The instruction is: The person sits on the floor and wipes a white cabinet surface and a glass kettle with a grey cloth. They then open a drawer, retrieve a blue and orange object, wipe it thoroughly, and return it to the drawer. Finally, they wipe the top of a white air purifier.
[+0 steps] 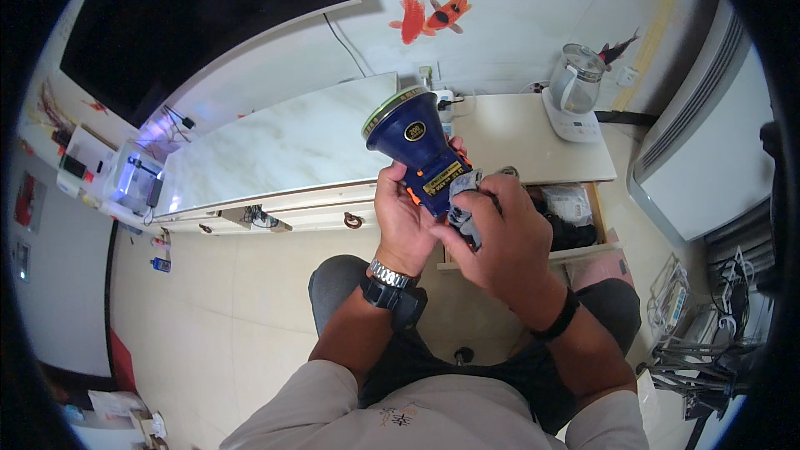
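My left hand (402,219) grips a dark blue lamp (409,137) with a flared round head and a narrower body. Its head points up and to the left, and orange parts show at the sides of the body. Yellow and black labels with writing are on it. A crumpled grey cloth (464,200) is pinched in my right hand (514,231) and rests against the lower end of the lamp body. The cloth and fingers hide that end. Both hands are above my lap, in front of the cabinet.
A low cabinet with a marble-look top (294,137) runs along the wall. Below its right part, an open drawer (594,212) holds black items and a plastic bag. A glass kettle (576,84) stands on its base at the right. Folding metal frames (694,369) are on the right.
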Demonstrator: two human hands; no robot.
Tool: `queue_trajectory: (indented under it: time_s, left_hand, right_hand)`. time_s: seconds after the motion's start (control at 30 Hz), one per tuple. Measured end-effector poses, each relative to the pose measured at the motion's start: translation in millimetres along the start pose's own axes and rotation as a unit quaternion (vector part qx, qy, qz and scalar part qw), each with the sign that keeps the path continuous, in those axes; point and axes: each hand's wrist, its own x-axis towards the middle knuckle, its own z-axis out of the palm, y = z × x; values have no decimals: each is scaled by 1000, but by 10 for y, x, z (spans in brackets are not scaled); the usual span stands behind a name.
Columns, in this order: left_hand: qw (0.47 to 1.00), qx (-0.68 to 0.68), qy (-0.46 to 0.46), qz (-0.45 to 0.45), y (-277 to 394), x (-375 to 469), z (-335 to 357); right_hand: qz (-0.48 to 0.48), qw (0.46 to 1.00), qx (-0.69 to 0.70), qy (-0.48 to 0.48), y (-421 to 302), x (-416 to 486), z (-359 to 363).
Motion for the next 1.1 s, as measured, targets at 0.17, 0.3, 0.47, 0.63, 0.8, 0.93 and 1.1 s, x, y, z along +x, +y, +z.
queue_trajectory:
  time_s: [0.17,0.3,0.47,0.63,0.8,0.93,1.1]
  left_hand:
    - [999,-22,-33,-5,-17,7,-20]
    - [997,-41,-56,-17,-27,34,-71]
    - [997,-53,-58,-23,-28,42,-71]
    - [994,-80,-71,-6,-33,26,12]
    - [997,-45,-61,17,-12,6,62]
    - [995,-2,-101,22,-10,-30,86]
    - [993,78,-73,41,-34,-36,125]
  right_hand:
    - [8,1000,-21,-6,68,-9,7]
    - [13,1000,-11,-18,53,-34,19]
    - [14,999,-20,-27,32,-34,12]
    - [21,999,-22,-18,45,-21,-30]
    - [30,999,-43,-14,86,4,-70]
    - [34,998,-36,-24,137,27,-89]
    - [44,995,-72,-54,176,14,-100]
